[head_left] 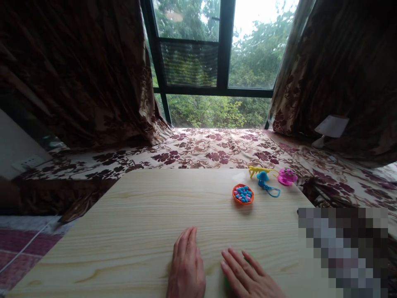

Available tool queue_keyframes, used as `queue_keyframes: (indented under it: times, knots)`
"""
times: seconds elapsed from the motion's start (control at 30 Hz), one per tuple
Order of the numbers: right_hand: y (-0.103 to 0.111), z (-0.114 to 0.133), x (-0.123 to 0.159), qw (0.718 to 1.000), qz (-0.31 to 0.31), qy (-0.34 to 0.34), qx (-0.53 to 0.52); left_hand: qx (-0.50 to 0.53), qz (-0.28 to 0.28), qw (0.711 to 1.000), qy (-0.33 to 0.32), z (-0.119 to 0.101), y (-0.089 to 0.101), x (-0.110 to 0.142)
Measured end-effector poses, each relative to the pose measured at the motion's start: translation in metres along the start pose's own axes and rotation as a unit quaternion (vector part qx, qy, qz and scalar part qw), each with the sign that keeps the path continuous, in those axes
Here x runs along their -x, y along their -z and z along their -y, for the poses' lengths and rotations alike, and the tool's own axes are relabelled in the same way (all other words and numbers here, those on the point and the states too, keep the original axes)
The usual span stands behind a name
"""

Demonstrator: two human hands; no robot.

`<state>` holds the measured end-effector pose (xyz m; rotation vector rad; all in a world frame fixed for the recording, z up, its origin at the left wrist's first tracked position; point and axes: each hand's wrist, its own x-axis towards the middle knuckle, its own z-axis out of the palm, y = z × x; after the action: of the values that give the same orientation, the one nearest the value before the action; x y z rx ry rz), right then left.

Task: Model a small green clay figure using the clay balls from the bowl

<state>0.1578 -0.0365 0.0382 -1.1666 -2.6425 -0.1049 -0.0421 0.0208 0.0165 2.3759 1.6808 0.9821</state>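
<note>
My left hand point(186, 265) rests on the pale wooden table point(130, 231) with its fingers stretched forward and held close together. Nothing shows in it. To its right, my right hand point(248, 275) lies palm down, fingers extended and slightly spread. Bits of a green thing point(227, 285) peek out beside and between its fingers; most of it is hidden, so its kind cannot be told. Ahead of both hands stands a small orange bowl point(243, 203) filled with blue and pink beads or small balls.
Near the table's far right corner are a yellow toy figure point(259, 169), a blue mushroom-shaped piece with a loop point(263, 179) and a pink hat-like piece with green dots point(287, 176). A white lamp point(331, 126) stands on the flowered window ledge point(214, 147). A blurred-out patch covers the right side.
</note>
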Motion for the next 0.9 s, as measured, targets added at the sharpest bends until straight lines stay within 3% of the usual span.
queue_keyframes:
  times: [0.07, 0.17, 0.27, 0.37, 0.47, 0.53, 0.6, 0.73, 0.77, 0.83, 0.9]
  knots:
    - [0.000, -0.008, -0.026, 0.998, 0.031, -0.035, -0.036, 0.026, -0.003, 1.000, 0.016, -0.001, 0.003, 0.000]
    - [0.001, -0.028, -0.100, 0.984, 0.042, -0.159, -0.062, 0.061, -0.007, 0.997, 0.038, -0.002, 0.008, -0.001]
    - [0.003, -0.037, -0.137, 0.981, 0.029, -0.179, -0.061, 0.100, -0.019, 0.992, 0.069, -0.003, 0.012, -0.001]
    - [0.000, -0.023, -0.098, 0.990, 0.036, -0.123, -0.062, 0.142, -0.038, 0.983, 0.109, -0.005, 0.013, -0.002]
    - [-0.004, -0.001, -0.033, 1.000, 0.017, 0.011, -0.018, 0.195, -0.063, 0.968, 0.144, -0.008, 0.014, -0.002]
    - [-0.004, 0.006, -0.018, 1.000, 0.011, 0.024, -0.004, 0.221, -0.059, 0.961, 0.158, -0.010, 0.016, -0.002]
    - [-0.002, 0.002, -0.038, 0.999, 0.027, -0.008, -0.031, 0.232, -0.045, 0.957, 0.166, -0.010, 0.018, -0.002]
    - [0.004, -0.020, -0.124, 0.983, 0.047, -0.161, -0.078, 0.236, -0.031, 0.956, 0.170, -0.013, 0.023, -0.002]
    - [0.005, -0.024, -0.137, 0.981, 0.049, -0.171, -0.080, 0.237, -0.032, 0.956, 0.170, -0.014, 0.024, -0.003]
    - [0.007, -0.021, -0.135, 0.981, 0.049, -0.168, -0.082, 0.237, -0.034, 0.955, 0.176, -0.014, 0.025, -0.003]
    - [0.006, -0.009, -0.102, 0.988, 0.043, -0.121, -0.082, 0.240, -0.034, 0.953, 0.183, -0.014, 0.026, -0.003]
